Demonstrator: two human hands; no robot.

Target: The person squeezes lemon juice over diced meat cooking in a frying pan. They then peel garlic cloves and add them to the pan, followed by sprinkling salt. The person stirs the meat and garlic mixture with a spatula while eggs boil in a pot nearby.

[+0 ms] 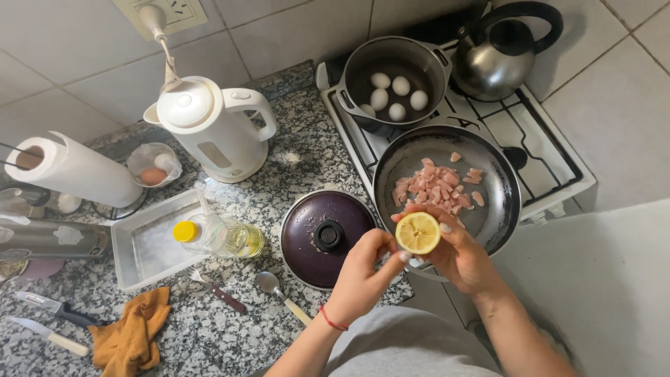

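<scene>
Half lemon [417, 232], yellow cut face up, held above dark frying pan's [502, 202] near rim

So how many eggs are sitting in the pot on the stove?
5, all white, in the dark pot on the back burner: one top left, one top middle, one right, one centre left, one at the bottom. The rim may hide more.
</scene>
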